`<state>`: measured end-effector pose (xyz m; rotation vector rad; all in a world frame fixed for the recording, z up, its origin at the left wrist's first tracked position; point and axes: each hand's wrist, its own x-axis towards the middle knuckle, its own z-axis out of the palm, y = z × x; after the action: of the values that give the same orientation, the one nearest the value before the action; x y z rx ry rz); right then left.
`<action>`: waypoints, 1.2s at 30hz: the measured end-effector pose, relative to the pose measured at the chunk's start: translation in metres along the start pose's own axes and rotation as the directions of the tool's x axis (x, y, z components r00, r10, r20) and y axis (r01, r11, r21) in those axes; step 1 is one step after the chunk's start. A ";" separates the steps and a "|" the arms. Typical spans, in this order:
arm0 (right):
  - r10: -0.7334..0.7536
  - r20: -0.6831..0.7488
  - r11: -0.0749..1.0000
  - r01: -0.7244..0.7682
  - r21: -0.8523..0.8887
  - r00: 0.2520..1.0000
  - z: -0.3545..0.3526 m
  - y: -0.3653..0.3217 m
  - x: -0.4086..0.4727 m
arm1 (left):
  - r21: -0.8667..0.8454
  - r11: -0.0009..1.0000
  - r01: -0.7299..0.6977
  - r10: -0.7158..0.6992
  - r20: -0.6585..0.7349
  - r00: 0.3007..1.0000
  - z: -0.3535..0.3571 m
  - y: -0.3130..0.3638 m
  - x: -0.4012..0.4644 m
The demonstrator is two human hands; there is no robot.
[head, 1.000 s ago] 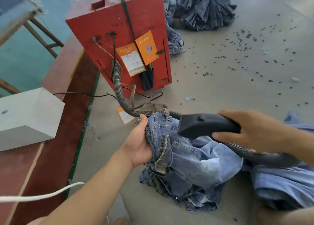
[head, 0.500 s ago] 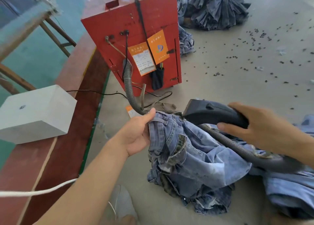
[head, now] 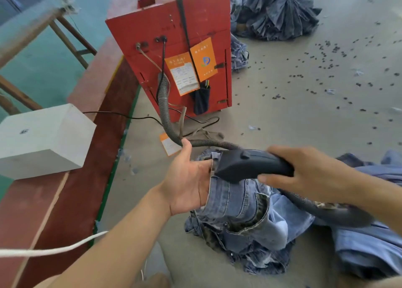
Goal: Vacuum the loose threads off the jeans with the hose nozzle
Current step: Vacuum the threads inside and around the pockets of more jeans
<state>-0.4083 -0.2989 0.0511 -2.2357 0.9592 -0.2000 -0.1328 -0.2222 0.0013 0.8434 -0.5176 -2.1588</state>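
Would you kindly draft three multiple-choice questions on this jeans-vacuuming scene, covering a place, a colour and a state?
1. Where does the grey hose lead?
A. white box
B. red cabinet
C. wooden frame

2. What colour are the tags on the cabinet?
A. orange
B. green
C. purple

3. What is the right hand doing?
A. lying flat on the table
B. gripping the black nozzle
C. holding a white cord

Key: 1 B, the hose runs up the cabinet's face; 2 A, both are orange; 3 B, its fingers wrap the nozzle over the jeans.
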 end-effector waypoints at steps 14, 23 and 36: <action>0.004 -0.161 0.991 -0.025 -0.128 0.987 0.009 -0.011 0.016 | -0.121 0.992 0.036 -0.020 0.136 0.991 0.005 -0.014 0.006; 0.009 0.045 0.999 -0.006 -0.054 0.999 -0.009 0.002 0.002 | -0.160 0.987 0.030 -0.003 0.166 0.986 0.011 -0.015 0.007; 0.170 -0.210 0.984 -0.156 0.083 0.963 -0.021 0.023 0.005 | 0.062 0.998 -0.022 0.051 -0.520 0.852 0.009 -0.032 0.025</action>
<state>-0.4260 -0.3250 0.0514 -2.0932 1.2292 -0.4009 -0.1674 -0.2202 -0.0218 1.3813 -0.3057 -1.7765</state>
